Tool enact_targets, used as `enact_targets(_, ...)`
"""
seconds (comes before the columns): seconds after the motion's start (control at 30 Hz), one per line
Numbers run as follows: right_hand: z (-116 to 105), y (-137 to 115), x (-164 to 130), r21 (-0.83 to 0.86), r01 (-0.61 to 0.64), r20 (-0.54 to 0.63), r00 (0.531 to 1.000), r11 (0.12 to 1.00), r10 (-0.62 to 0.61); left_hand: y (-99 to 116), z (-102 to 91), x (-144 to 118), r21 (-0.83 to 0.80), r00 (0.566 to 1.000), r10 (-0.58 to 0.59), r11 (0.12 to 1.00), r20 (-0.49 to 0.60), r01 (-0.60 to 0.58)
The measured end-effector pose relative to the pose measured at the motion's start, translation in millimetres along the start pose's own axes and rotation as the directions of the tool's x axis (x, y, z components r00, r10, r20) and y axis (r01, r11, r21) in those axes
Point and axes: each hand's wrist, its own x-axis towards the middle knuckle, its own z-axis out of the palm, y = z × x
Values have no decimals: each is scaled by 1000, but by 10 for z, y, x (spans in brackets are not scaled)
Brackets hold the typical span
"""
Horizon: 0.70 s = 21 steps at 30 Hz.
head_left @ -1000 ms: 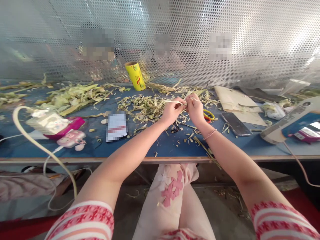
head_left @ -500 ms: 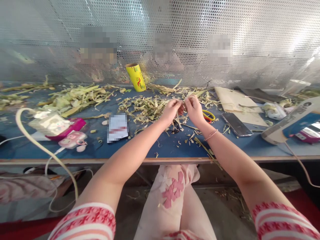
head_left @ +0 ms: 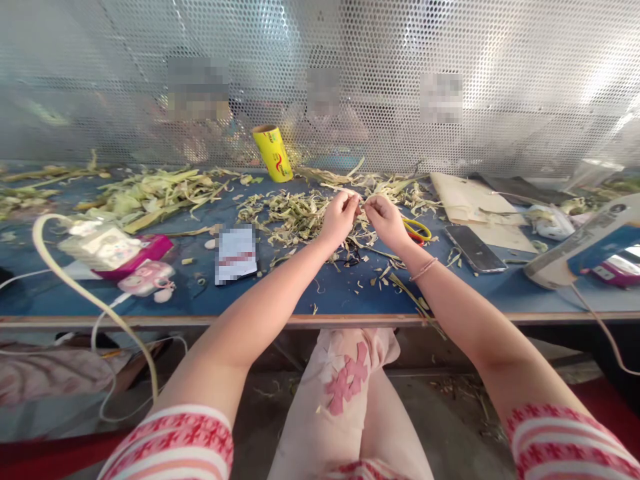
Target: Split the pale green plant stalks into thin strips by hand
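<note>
My left hand [head_left: 340, 217] and my right hand [head_left: 384, 220] meet above the middle of the blue table [head_left: 320, 293], fingertips together. Both pinch a thin pale leaf strip [head_left: 345, 191] that runs off to the left of my left thumb. Under and behind the hands lies a heap of cut green and straw-coloured strips [head_left: 295, 213]. Yellow-handled scissors [head_left: 417, 231] lie on the table just right of my right hand.
A yellow roll [head_left: 273, 153] stands against the perforated metal screen [head_left: 350, 80]. A phone [head_left: 474, 247], brown paper sheets [head_left: 465, 197], a white and blue tool [head_left: 585, 247], a card [head_left: 235, 253], pink gadgets [head_left: 143, 263] and a white cable [head_left: 85, 293] lie about. People sit behind the screen.
Both hands have shifted slightly left and the fingertips have come closer together on the strip. Nothing else on the table has moved.
</note>
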Motion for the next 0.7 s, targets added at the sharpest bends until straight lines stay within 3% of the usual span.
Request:
enact_targets(0.4, -1, -81, -6, -52, 52, 9, 999, 997, -52, -25, -19, 18, -18, 1000, 8, 1000, 11, -8)
enact_targets(0.7, 17, -15, 8, 59, -10, 91, 996, 998, 5, -40, -37, 35, 4, 999, 39, 999, -12, -39)
